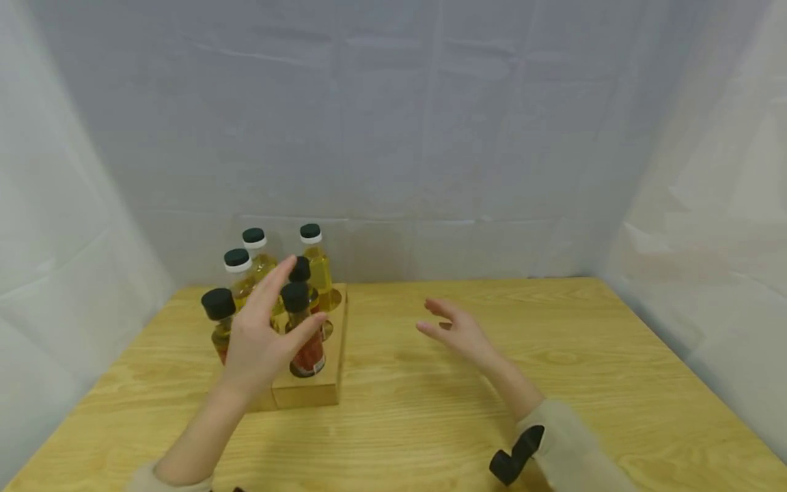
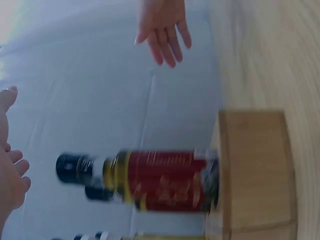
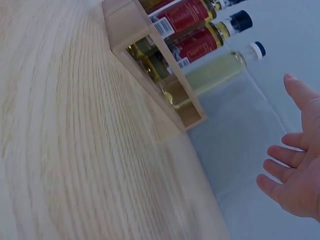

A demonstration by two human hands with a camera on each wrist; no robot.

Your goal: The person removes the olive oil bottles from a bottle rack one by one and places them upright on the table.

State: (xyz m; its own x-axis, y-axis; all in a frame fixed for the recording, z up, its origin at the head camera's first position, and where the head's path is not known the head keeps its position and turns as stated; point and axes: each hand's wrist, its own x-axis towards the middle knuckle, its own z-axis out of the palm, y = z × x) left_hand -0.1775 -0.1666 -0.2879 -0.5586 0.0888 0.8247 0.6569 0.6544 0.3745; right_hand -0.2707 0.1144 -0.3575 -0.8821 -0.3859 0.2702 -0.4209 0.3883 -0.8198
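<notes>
My left hand (image 1: 261, 345) hovers in front of a wooden bottle rack (image 1: 307, 395), thumb and fingers spread apart with nothing between them. Nearest to it stands a red-labelled bottle with a black cap (image 1: 307, 348), upright in a hole of the rack. Behind the hand are more bottles, partly covered by it, among them a clear bottle of yellow oil (image 1: 318, 266) at the back right. Over the table to the right, my right hand (image 1: 464, 335) is held in the air, fingers loosely extended and holding nothing. The right wrist view shows that hand (image 3: 300, 160) apart from the rack.
The rack stands on the left of a light wood-grain table (image 1: 418, 424). A pale sheet (image 1: 393, 137) hangs behind the table, and white sheets close off both sides. A black strap piece (image 1: 518, 456) sits at the right sleeve.
</notes>
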